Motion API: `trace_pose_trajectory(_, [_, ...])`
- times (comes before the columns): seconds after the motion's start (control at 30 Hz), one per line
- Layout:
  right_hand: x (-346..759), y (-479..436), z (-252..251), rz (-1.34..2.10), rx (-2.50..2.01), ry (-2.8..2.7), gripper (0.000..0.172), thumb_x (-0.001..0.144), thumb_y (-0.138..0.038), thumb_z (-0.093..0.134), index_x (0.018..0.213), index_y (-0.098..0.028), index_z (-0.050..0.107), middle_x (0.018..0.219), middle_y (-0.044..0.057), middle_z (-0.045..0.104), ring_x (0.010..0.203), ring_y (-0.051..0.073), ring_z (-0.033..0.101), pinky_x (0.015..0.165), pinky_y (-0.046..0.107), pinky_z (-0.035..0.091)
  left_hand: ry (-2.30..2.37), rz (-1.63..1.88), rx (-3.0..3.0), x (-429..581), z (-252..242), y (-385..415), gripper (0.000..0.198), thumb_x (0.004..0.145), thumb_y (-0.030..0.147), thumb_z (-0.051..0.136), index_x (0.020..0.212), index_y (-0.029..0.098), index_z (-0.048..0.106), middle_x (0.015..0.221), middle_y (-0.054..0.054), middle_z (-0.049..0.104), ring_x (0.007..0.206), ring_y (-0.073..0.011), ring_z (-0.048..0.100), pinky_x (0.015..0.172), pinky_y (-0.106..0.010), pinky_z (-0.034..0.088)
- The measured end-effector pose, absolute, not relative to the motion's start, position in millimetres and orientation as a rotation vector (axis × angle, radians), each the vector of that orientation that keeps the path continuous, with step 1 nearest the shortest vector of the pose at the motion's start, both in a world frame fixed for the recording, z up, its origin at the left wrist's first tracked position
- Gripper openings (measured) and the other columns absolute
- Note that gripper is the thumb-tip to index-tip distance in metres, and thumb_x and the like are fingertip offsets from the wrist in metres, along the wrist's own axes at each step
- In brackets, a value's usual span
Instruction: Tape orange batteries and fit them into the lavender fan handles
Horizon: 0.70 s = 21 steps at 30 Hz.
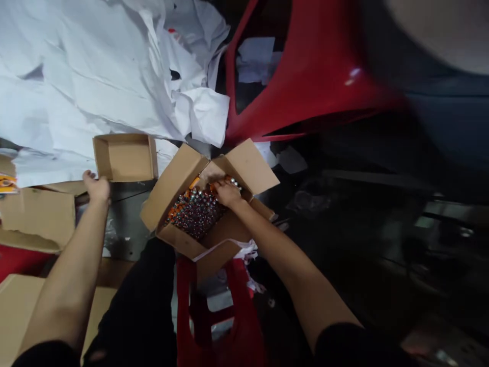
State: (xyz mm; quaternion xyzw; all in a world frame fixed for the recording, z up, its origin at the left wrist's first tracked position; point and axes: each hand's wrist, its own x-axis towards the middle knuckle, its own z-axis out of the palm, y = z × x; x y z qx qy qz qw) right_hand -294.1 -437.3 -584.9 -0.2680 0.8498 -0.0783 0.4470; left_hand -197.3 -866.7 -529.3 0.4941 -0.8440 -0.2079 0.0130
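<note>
Large carton [171, 186]: right hand [228, 194] inside among shiny pieces [196, 210], closure unclear; to its left, left hand [98, 188] at small box [130, 157], grip unclear, best held level.

One head-worn camera looks forward and down, over the open carton [173, 187].

Crumpled wht sheeting [87, 86] upper L; 1 red plastic pc [313, 76] just beside.

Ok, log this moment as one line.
left hand: at corner of small box | right hand: in larger open box, among small shiny pieces | beyond: white sheeting, red panel
</note>
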Motion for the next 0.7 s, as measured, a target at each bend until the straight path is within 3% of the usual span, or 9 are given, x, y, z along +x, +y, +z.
trace_pose_trajectory(0.07, [-299,-448,-610,-0.114,-0.684,2.045,0.061,0.102,-0.027,0.066,0.162,-0.017,0.057,0.168,0.016,0.05,0.155,0.038,0.047,0.133,0.058,0.034,-2.633,-0.571,1.251,-209,-548,-853,0.054,0.09,0.014,0.055,0.144,0.008,0.056,0.149,-0.019,0.063,0.139,-0.0251,0.06,0.117,-0.045,0.053])
trace_pose_trajectory(0.17, [-307,-460,-631,0.001,-0.684,1.997,0.076,0.096,-0.025,0.073,0.169,-0.022,0.049,0.178,0.014,0.035,0.162,0.041,0.035,0.133,0.06,0.033,-2.895,-0.91,0.559,-259,-574,-820,0.037,0.102,0.022,0.046,0.126,0.012,0.073,0.12,-0.012,0.077,0.11,-0.0183,0.073,0.104,-0.034,0.058])
trace_pose_trajectory(0.27, [-311,-464,-640,0.074,-0.709,2.012,0.063,0.108,-0.022,0.047,0.17,-0.026,0.047,0.18,0.012,0.031,0.163,0.041,0.033,0.126,0.058,0.043,-3.373,-0.897,-0.08,-321,-615,-789,0.043,0.103,0.021,0.046,0.135,0.015,0.074,0.139,-0.012,0.074,0.129,-0.0245,0.068,0.115,-0.04,0.052])
trace_pose_trajectory(0.37, [-309,-460,-642,0.04,-0.834,2.038,0.057,0.11,-0.02,0.036,0.163,-0.02,0.054,0.173,0.016,0.042,0.157,0.04,0.043,0.119,0.054,0.051,-3.536,-0.697,-0.71,-354,-656,-764,0.054,0.103,0.021,0.045,0.153,0.009,0.064,0.163,-0.017,0.057,0.154,-0.0366,0.047,0.13,-0.052,0.037])
trace_pose_trajectory(0.43, [-307,-456,-641,-0.018,-0.862,2.055,0.055,0.104,-0.019,0.048,0.158,-0.016,0.058,0.162,0.019,0.054,0.151,0.039,0.051,0.117,0.052,0.052,-3.593,-0.595,-0.64,-358,-672,-751,0.056,0.107,0.021,0.037,0.158,0.009,0.06,0.164,-0.02,0.053,0.153,-0.0392,0.044,0.13,-0.057,0.034])
trace_pose_trajectory(0.57, [-304,-453,-635,-0.115,-0.626,2.119,0.045,0.096,-0.022,0.061,0.14,-0.014,0.065,0.132,0.019,0.073,0.124,0.038,0.07,0.104,0.047,0.057,-3.578,-0.576,-0.367,-350,-673,-739,0.048,0.114,0.022,0.031,0.14,0.01,0.069,0.142,-0.02,0.065,0.141,-0.0321,0.051,0.126,-0.05,0.037])
trace_pose_trajectory(0.7, [-289,-456,-603,-0.691,-0.148,2.187,0.03,0.093,-0.019,0.057,0.122,-0.015,0.064,0.11,0.011,0.076,0.102,0.025,0.073,0.091,0.034,0.056,-3.455,-0.723,0.161,-340,-620,-755,0.04,0.117,0.026,0.041,0.151,0.012,0.056,0.146,-0.013,0.062,0.136,-0.0228,0.051,0.125,-0.043,0.039])
